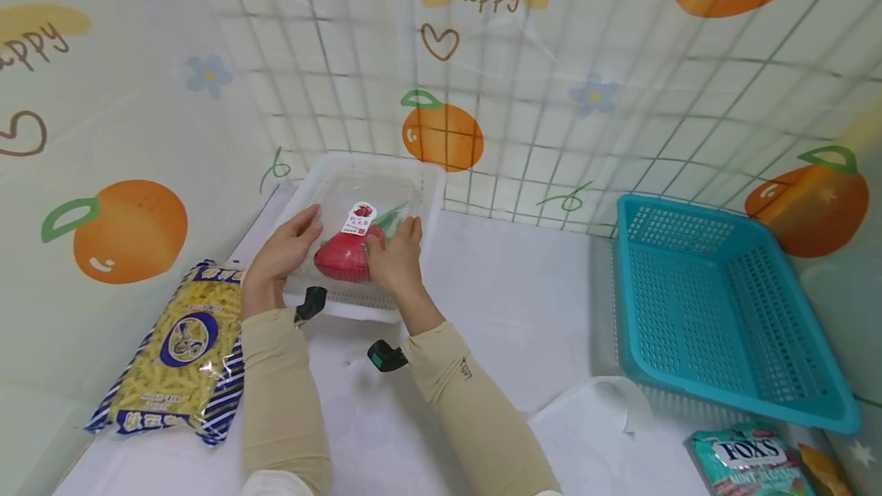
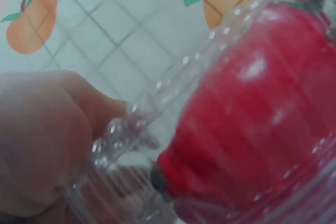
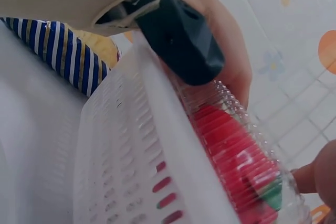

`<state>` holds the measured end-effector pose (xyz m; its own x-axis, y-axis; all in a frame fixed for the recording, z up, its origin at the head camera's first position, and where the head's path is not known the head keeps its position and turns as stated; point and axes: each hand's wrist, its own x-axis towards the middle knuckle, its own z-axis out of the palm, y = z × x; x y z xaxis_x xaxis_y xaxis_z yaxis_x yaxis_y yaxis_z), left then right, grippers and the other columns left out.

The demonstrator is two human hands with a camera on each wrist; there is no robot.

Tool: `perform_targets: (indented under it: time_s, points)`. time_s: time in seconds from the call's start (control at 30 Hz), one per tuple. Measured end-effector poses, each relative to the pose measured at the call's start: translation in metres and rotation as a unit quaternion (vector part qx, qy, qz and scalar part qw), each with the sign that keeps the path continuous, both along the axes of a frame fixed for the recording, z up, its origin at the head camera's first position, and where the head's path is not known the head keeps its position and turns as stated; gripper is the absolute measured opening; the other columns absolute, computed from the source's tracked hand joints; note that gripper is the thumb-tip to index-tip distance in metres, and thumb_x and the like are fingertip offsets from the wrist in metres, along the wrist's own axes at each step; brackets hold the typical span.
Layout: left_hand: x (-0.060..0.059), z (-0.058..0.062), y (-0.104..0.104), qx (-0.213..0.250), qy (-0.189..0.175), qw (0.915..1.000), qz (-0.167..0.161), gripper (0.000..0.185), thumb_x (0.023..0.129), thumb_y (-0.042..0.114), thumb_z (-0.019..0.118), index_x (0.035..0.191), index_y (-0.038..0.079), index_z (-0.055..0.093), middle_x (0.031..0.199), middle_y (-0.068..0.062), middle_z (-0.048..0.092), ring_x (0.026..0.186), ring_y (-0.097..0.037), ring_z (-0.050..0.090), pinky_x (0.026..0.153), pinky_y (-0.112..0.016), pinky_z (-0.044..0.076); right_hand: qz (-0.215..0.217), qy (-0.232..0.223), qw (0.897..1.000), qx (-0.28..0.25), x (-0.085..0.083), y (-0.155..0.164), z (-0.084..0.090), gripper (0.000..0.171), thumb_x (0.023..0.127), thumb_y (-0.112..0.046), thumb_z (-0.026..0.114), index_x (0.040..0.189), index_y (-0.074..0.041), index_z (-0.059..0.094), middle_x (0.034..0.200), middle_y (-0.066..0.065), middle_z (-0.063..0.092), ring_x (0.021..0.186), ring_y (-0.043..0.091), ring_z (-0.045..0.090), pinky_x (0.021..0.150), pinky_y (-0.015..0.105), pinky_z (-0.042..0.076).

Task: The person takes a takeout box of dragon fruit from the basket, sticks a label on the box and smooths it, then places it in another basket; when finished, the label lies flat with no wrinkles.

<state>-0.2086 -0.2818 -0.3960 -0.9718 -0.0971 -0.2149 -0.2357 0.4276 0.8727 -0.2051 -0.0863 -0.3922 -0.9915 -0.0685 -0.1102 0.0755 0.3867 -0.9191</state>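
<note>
A clear plastic box [image 1: 358,239] with a red fruit [image 1: 341,259] and a white label inside sits low in the white basket [image 1: 430,174] at the back centre. My left hand [image 1: 292,239] grips the box's left edge, thumb on top. My right hand [image 1: 400,247] holds its right side, fingers laid over the lid. In the left wrist view my thumb [image 2: 47,140] pinches the ribbed clear rim beside the red fruit [image 2: 247,129]. The right wrist view shows the white basket wall [image 3: 121,156], the boxed fruit [image 3: 231,150] and one right fingertip [image 3: 320,177].
A striped bag of pasta [image 1: 186,350] lies at the left on the white table. A blue basket [image 1: 723,305] stands at the right. A Fox's candy bag [image 1: 751,461] lies at the front right, with a curled white sheet [image 1: 599,396] beside it. Printed walls close in behind and left.
</note>
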Motion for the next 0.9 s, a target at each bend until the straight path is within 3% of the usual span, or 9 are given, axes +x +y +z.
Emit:
perform_targets:
  time_s: [0.17, 0.37, 0.9]
  points:
    - [-0.005, -0.005, 0.002, -0.026, 0.001, 0.9996, 0.004, 0.059, 0.111, 0.027, 0.037, 0.165, 0.015, 0.016, 0.171, -0.016, 0.016, 0.159, -0.035, 0.013, 0.127, -0.057, 0.014, -0.003, -0.01, 1.0, 0.006, -0.003, -0.002, -0.004, 0.084, 0.101, -0.026, 0.058, 0.161, 0.005, 0.009, 0.171, 0.019, 0.005, 0.154, 0.045, 0.022, 0.124, 0.052, 0.029]
    - [-0.011, -0.008, 0.003, -0.041, -0.003, 0.9991, 0.014, 0.059, 0.11, 0.028, 0.039, 0.165, 0.017, 0.018, 0.171, -0.013, 0.018, 0.159, -0.034, 0.014, 0.127, -0.058, 0.015, -0.006, -0.011, 1.0, 0.007, -0.005, -0.004, -0.006, 0.084, 0.101, -0.026, 0.058, 0.162, 0.004, 0.008, 0.171, 0.019, 0.006, 0.154, 0.045, 0.022, 0.124, 0.053, 0.029]
    - [-0.015, -0.011, -0.001, -0.066, -0.022, 0.9973, 0.021, 0.059, 0.109, 0.023, 0.039, 0.164, 0.014, 0.019, 0.17, -0.017, 0.02, 0.158, -0.039, 0.017, 0.125, -0.062, 0.018, -0.001, -0.031, 0.999, 0.026, -0.009, -0.012, -0.014, 0.084, 0.102, -0.027, 0.058, 0.161, 0.005, 0.009, 0.17, 0.021, 0.008, 0.153, 0.044, 0.025, 0.123, 0.053, 0.029]
